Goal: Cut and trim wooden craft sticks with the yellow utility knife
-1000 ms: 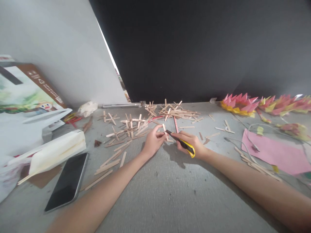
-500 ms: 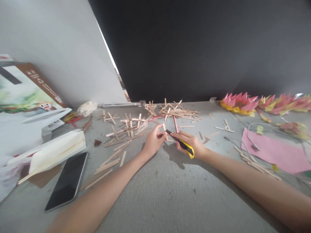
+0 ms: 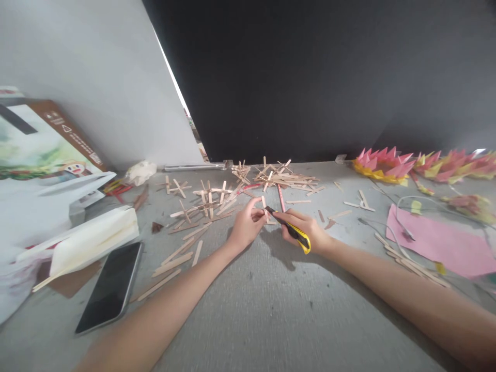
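My right hand point(image 3: 303, 227) is wrapped round a black and yellow utility knife point(image 3: 297, 235), its front end pointing left toward my other hand. My left hand point(image 3: 248, 223) pinches a small wooden craft stick point(image 3: 264, 201) that stands nearly upright between the fingers. The knife's tip meets the stick at the left fingertips; the blade itself is too small to make out. Just behind the hands lies a red and white striped stick point(image 3: 281, 198). Crossed craft sticks point(image 3: 209, 199) and a loose pile of sticks point(image 3: 290, 178) spread out beyond them.
A phone point(image 3: 110, 287) and a folded white packet point(image 3: 95, 237) lie at the left, near a printed bag point(image 3: 46, 139). Pink and yellow folded-paper rings point(image 3: 383, 168), pink paper point(image 3: 437, 240) and a grey cable point(image 3: 395, 235) are at the right. A black panel point(image 3: 290, 77) rises behind.
The view has shifted very slightly. Both hands keep their places, with the knife still against the craft stick.
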Tool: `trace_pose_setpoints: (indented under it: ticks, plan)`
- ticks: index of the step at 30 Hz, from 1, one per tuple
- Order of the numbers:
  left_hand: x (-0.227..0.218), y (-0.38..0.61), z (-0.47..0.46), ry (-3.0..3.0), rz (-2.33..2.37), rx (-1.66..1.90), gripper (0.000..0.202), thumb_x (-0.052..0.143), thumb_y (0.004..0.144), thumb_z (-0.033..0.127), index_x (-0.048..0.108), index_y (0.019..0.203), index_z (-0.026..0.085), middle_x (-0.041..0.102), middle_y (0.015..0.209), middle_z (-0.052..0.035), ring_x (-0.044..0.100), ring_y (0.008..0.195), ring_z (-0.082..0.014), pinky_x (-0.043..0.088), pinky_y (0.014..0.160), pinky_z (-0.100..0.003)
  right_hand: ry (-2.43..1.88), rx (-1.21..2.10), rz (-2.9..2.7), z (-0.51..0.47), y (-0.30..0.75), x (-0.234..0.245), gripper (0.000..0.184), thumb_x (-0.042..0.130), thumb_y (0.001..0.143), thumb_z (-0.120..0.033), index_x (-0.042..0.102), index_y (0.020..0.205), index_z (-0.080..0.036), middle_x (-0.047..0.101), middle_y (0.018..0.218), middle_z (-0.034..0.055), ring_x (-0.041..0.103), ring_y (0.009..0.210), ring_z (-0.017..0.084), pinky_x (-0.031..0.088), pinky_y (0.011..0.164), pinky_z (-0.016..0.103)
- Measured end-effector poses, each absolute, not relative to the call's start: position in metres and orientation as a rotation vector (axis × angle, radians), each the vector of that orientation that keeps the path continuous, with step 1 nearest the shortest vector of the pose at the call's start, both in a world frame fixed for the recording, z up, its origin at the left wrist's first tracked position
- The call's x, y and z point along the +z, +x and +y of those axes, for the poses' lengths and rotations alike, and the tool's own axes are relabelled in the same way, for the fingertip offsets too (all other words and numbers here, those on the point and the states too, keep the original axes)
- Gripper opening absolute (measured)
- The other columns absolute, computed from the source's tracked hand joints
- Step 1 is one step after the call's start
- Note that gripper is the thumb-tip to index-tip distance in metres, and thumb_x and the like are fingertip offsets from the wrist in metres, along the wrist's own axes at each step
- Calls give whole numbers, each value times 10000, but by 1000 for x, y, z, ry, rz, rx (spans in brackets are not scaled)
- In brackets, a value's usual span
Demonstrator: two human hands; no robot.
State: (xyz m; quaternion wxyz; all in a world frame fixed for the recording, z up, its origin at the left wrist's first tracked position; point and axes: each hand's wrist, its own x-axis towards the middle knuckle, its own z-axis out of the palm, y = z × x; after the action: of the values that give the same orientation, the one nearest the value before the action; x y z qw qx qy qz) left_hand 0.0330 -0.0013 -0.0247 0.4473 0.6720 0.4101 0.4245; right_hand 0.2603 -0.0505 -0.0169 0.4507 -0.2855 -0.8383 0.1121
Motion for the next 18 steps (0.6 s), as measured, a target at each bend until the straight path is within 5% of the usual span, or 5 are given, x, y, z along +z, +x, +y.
trace_pose_setpoints:
  ticks: [18]
  plan:
    - [-19, 32, -6, 1747, 1092, 1015, 564, 702, 968, 433, 589, 1467, 196, 843, 952, -73, 817, 904, -248, 610, 857, -346, -720, 281, -2082, -50, 261, -20, 511, 596, 1019, -108, 588, 1515, -229, 668, 1014, 60, 670, 739, 155, 609, 686, 298]
